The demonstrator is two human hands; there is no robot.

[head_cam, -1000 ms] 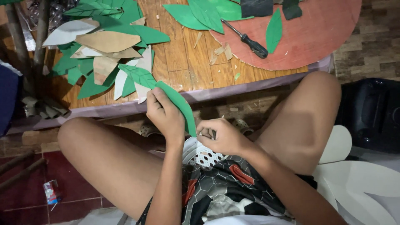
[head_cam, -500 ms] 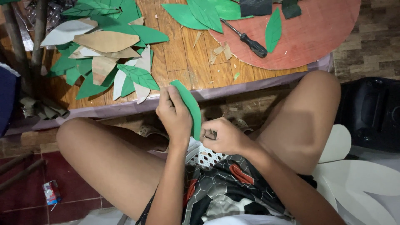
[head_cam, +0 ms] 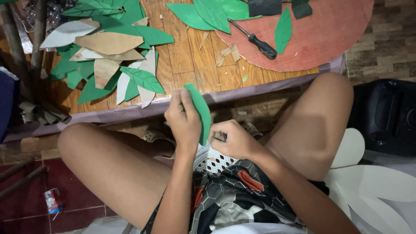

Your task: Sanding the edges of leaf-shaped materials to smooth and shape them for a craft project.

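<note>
My left hand [head_cam: 184, 120] grips a green leaf-shaped cutout [head_cam: 200, 110] and holds it upright above my lap. My right hand [head_cam: 232, 139] is closed just to the right of the leaf's lower edge, on a small dark tool that is mostly hidden in the fist. Both hands sit between my bare knees, above a white perforated basket [head_cam: 214, 161].
A wooden board [head_cam: 190, 65] lies ahead with a pile of green, brown and grey leaf cutouts [head_cam: 108, 56] at left. A round red-brown board [head_cam: 329, 30] at right carries a black-handled screwdriver [head_cam: 258, 41] and more green leaves. White petal shapes [head_cam: 372, 182] lie at lower right, beside a black bag [head_cam: 385, 117].
The green leaf has turned from slanting to nearly upright and shifted right with my left hand. My right hand stays closed at the leaf's lower edge.
</note>
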